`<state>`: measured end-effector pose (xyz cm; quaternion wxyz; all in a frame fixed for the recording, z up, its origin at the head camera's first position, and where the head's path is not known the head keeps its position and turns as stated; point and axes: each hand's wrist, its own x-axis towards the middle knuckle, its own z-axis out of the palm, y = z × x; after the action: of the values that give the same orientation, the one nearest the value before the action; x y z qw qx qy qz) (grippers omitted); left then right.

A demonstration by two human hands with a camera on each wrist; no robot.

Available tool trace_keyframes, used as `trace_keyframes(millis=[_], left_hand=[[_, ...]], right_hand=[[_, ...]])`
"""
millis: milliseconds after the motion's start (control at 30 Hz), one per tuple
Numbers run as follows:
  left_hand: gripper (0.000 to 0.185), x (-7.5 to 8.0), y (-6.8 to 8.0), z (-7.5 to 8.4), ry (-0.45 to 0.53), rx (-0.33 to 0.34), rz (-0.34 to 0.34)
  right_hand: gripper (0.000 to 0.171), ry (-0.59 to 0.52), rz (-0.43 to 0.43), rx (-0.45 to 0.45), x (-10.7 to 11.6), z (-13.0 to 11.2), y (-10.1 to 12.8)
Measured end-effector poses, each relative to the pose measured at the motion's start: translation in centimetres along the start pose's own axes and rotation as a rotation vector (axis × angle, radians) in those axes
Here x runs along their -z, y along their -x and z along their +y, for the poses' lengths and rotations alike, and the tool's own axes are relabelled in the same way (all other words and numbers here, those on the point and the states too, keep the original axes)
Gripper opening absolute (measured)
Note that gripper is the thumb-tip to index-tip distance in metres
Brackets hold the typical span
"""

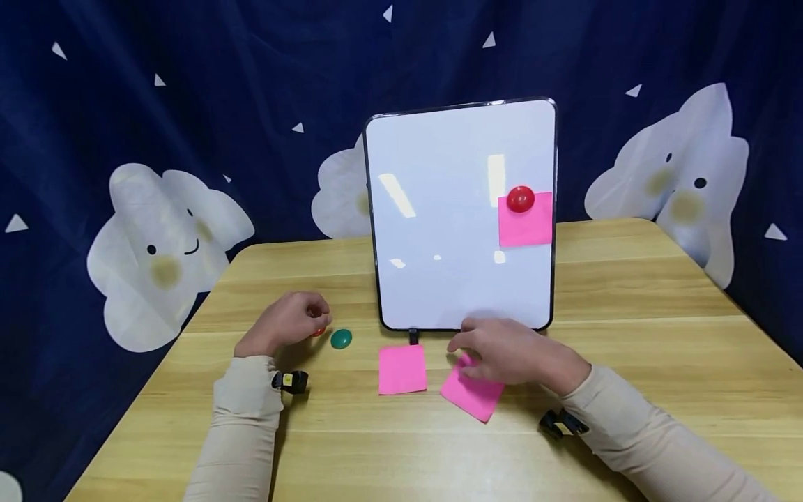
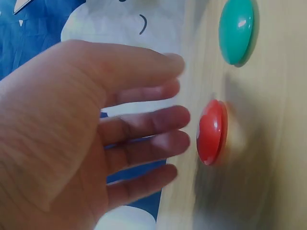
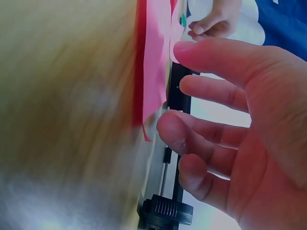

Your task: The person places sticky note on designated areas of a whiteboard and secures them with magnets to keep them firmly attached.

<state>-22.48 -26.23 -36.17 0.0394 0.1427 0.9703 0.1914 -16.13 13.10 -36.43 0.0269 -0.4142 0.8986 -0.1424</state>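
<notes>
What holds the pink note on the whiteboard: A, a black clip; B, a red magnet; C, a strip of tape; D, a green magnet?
B: a red magnet sits on the upper part of the pink note on the whiteboard, while the green magnet lies on the table.

The upright whiteboard (image 1: 461, 216) stands in the middle of the frame and blocks the way toward the back of the surface (image 1: 627, 390); bare wood lies open to its right and along the lower edge. At lower centre, the two pink sticky notes (image 1: 402, 369) lie flat just before the board's foot. Left of them the green magnet (image 1: 341, 339) and the red magnet (image 2: 211, 132) sit close together beside the left hand (image 1: 285, 324), with only a narrow gap between them. The right hand (image 1: 511, 352) covers one note.
</notes>
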Motion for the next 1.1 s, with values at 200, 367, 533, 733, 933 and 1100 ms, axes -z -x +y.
trace_keyframes(millis=[200, 367, 533, 733, 933, 1100], left_hand=[[0.022, 0.3, 0.1, -0.1, 0.007, -0.003, -0.052], [0.025, 0.4, 0.3, 0.0, 0.022, -0.003, -0.082], [0.029, 0.3, 0.4, 0.2, 0.050, -0.005, -0.120], [0.035, 0.2, 0.3, 0.7, 0.013, -0.002, -0.143], [0.034, 0.2, 0.3, 1.1, -0.052, 0.029, -0.150], [0.034, 0.1, 0.3, 1.5, -0.072, 0.040, -0.138]], right_hand=[[0.025, 0.004, -0.027, -0.014, -0.1, 0.1, 0.0], [0.019, 0.002, -0.018, -0.007, -0.3, 0.1, -0.1], [0.017, -0.014, -0.024, -0.012, -0.2, 0.0, 0.0], [0.016, -0.013, -0.031, -0.030, -0.1, 0.0, 0.2], [0.015, -0.010, -0.026, -0.027, -0.3, 0.0, 0.2], [0.016, -0.006, -0.025, -0.050, -0.3, 0.0, 0.2]])
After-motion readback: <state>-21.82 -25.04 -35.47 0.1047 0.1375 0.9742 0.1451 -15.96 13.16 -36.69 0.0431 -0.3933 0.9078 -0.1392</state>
